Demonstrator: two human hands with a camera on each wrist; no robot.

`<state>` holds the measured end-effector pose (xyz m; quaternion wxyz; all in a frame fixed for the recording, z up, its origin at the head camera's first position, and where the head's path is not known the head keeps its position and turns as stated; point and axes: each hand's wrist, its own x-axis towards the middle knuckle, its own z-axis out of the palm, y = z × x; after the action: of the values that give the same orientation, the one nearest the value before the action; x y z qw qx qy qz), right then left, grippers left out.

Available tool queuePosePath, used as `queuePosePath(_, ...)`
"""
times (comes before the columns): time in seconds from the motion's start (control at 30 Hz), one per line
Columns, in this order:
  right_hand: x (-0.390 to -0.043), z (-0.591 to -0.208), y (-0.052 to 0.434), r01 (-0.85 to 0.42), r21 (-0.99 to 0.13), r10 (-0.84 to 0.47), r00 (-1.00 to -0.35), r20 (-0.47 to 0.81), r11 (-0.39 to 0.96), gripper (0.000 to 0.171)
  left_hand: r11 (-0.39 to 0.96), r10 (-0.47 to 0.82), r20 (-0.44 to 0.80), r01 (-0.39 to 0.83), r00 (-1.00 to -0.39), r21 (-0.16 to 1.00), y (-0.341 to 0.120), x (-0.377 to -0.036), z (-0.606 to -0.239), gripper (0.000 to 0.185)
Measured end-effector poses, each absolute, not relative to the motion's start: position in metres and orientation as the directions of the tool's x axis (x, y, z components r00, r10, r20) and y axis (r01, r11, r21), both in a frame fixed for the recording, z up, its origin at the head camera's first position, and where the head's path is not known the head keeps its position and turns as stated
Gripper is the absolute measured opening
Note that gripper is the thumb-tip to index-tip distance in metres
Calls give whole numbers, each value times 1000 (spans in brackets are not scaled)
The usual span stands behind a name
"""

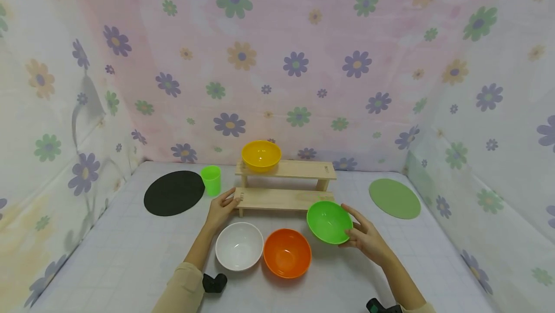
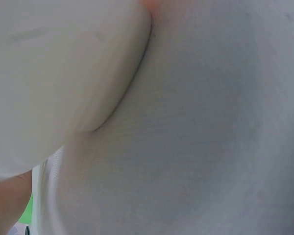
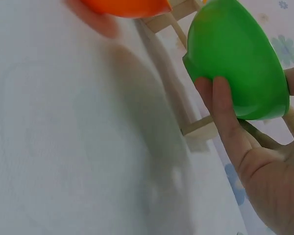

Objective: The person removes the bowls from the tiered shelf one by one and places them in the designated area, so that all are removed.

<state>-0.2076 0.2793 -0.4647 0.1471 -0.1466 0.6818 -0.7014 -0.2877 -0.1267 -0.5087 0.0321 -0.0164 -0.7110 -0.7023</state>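
Your right hand (image 1: 368, 238) grips green bowl (image 1: 329, 222), tilted left, fingers curled under; stepped wooden rack (image 1: 284, 183) just far-left; left hand (image 1: 222, 208) rests flat on it.

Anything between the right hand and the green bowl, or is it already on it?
Nothing in between. The right hand already holds the green bowl, fingers under its base and thumb at the rim, tilted off the table in front of the wooden shelf.
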Motion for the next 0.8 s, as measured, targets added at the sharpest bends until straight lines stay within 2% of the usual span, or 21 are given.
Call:
queuePosePath(0.17,-202,-469,288,22,-1000,-438,-899,-14,-13,69,-1,-10,88,88,-996,996,-128,-288,-511,52)
queuePosePath(0.3,-200,-472,294,42,-999,-457,-888,-51,30,69,-43,15,213,213,-977,976,-130,-288,-517,57)
queuePosePath(0.4,-199,-475,297,67,-996,-458,-884,-90,67,70,-44,15,261,260,-965,965,-131,-287,-519,59)
queuePosePath(0.5,-199,-477,301,75,-994,-464,-879,-106,85,71,-14,5,225,225,-974,974,-131,-288,-518,56)
queuePosePath(0.63,-197,-479,305,57,-994,-489,-867,-93,89,71,36,-21,106,105,-994,994,-128,-287,-512,51)
queuePosePath(0.8,-195,-483,310,34,-996,-524,-849,-73,83,70,34,-26,67,66,-997,997,-126,-287,-508,50)
